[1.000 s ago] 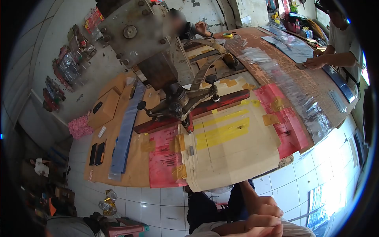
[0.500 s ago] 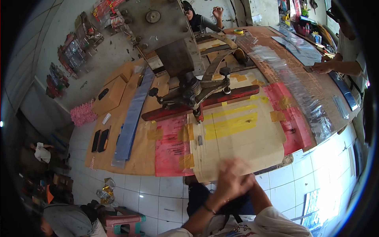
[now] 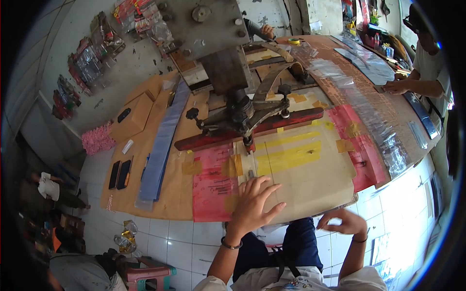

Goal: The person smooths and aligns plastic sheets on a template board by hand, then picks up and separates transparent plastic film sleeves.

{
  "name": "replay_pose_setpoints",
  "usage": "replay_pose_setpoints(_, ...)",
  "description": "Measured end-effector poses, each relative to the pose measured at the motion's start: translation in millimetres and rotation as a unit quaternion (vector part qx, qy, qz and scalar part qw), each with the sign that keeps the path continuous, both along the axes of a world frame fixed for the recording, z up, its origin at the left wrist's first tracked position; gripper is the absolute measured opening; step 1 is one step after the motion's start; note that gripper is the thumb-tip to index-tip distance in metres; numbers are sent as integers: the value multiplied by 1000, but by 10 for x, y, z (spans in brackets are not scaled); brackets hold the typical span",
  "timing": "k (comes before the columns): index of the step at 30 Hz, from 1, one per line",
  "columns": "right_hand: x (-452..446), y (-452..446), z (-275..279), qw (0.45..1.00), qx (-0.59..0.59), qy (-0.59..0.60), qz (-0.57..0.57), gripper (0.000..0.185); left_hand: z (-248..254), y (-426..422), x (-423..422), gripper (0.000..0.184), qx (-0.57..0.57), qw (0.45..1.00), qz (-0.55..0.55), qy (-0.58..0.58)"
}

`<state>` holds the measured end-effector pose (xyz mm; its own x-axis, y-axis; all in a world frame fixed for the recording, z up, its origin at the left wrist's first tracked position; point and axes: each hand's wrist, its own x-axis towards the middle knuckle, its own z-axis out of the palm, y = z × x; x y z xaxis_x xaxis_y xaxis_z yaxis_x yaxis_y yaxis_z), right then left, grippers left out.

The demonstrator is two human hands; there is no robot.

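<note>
My left hand [image 3: 251, 206] has its fingers spread over the lower left of the tan sheet [image 3: 315, 182], empty. Just beyond its fingertips is a small grey piece [image 3: 251, 173] on the sheet. My right hand [image 3: 344, 223] hangs in the air off the table's near edge, fingers loosely curved with a gap to the thumb and nothing in it. Yellow tape strips [image 3: 293, 156] cross the sheet, and red film [image 3: 213, 182] lies along its left. Above the sheet's far edge stands a press head with a long red bar [image 3: 286, 122].
Blue plastic strips [image 3: 162, 145], two dark phone-like items [image 3: 119, 174] and a cardboard box [image 3: 133, 116] lie on the left. To the right, clear plastic film [image 3: 371, 128] stretches across the board, and a co-worker's hands [image 3: 398, 86] rest on sheets there. A stool [image 3: 150, 274] stands below left.
My hands, together and blurred before, have come apart: the left forward onto the sheet, the right out to the side. The person behind the press has shifted partly out of sight.
</note>
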<state>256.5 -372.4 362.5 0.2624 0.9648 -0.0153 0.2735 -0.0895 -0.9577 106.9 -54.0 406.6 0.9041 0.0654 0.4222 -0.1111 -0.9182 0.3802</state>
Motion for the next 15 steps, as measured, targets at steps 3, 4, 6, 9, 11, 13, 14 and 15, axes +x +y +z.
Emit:
replay_pose_setpoints(3,119,157,394,984,87,-63,-140,12,7,49,-82,46,-38,999,-36,-2)
replay_pose_setpoints(4,135,309,543,974,77,-128,-171,12,13,73,-112,43,-55,998,-42,-6)
replay_pose_setpoints(6,135,670,811,936,64,-258,-233,12,72,152,-133,36,-63,997,-30,-19)
replay_pose_setpoints(9,192,1003,739,904,133,-353,-200,17,105,249,-263,26,-54,998,14,-40)
replay_pose_setpoints(11,217,1124,651,896,99,-396,-175,25,29,349,-303,21,-60,996,31,-65)
replay_pose_setpoints(13,203,1195,566,870,66,-460,-164,30,-34,397,-300,18,-103,991,40,-73)
replay_pose_setpoints(14,219,1174,528,880,53,-444,-158,35,-52,404,-305,17,-127,988,47,-75)
replay_pose_setpoints(15,220,1174,522,882,52,-440,-159,34,-47,412,-294,16,-126,988,49,-78)
